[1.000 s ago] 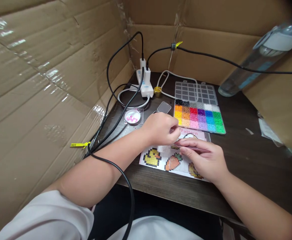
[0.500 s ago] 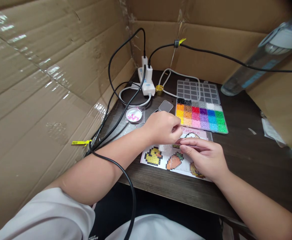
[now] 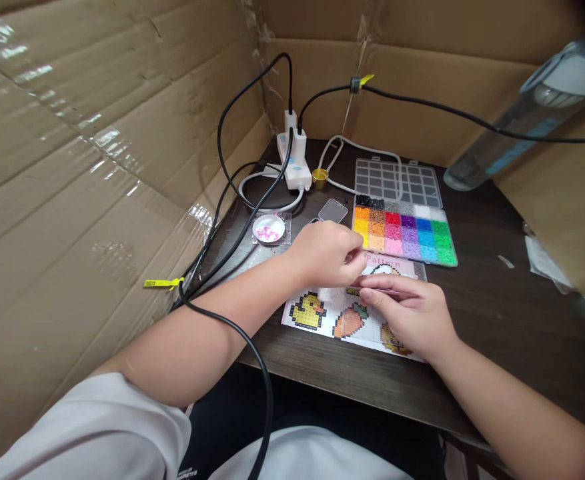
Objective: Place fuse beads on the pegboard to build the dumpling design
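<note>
Head view: left hand (image 3: 326, 255) curls closed, contents hidden; right hand (image 3: 421, 315) pinches a thin pinkish object (image 3: 388, 290) above white-and-pink paper sheet (image 3: 331, 321), "Pattern" at one o'clock.

Pink "Pattern" on the printed sheet (image 3: 372, 338), white "BAL…" on black clothing (image 3: 209, 427), unreadable blue lettering on the bottle (image 3: 472, 158)

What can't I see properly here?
All in the head view:
Anything the left hand pinches: its own fingers hide it.
Most of the thin pink thing: the right hand covers it.
Part of the sheet: behind the hands.
Bottle top: cut off by the right edge.
Beads in the dish: too small to count.
</note>
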A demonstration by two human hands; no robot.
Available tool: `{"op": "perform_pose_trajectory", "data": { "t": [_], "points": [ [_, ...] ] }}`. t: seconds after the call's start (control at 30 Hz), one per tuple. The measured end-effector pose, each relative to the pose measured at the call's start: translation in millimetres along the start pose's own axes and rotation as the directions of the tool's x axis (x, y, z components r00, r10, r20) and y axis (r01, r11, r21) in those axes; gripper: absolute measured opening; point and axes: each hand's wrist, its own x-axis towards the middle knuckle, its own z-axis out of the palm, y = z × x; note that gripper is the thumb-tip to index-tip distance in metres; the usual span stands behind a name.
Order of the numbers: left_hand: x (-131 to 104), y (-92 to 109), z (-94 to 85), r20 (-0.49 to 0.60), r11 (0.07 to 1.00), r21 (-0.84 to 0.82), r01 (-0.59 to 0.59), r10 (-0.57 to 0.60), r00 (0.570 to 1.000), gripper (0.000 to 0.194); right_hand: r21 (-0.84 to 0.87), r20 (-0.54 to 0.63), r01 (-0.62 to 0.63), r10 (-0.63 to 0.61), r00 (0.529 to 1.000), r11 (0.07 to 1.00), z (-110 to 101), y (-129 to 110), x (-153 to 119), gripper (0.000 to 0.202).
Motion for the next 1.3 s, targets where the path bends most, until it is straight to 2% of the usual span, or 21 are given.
{"op": "perform_pose_trajectory", "data": {
  "t": [0.8, 1.1, 1.3],
  "points": [
    [-0.3, -1.9, 1.5, -0.015, 0.999, 0.013, -0.032, 0.033, 0.999, 0.027, 0.044, 0.036, -0.024, 0.022, 0.999, 0.999, -0.4, 0.1, 1.5, 0.010],
    [-0.3, -1.6, 0.9, -0.005, 1.000, 0.011, -0.029, 0.029, 1.000, 0.026, 0.033, 0.049, 0.013, -0.015, 0.999, 0.999, -1.1, 0.8, 2.3, 0.009],
    [-0.5, -1.8, 0.0, -0.006, 0.999, 0.006, -0.038, 0.038, 0.999, 0.027, 0.034, 0.021, -0.011, 0.011, 1.000, 0.999, -1.6, -1.9, 1.4, 0.008]
  ]
}}
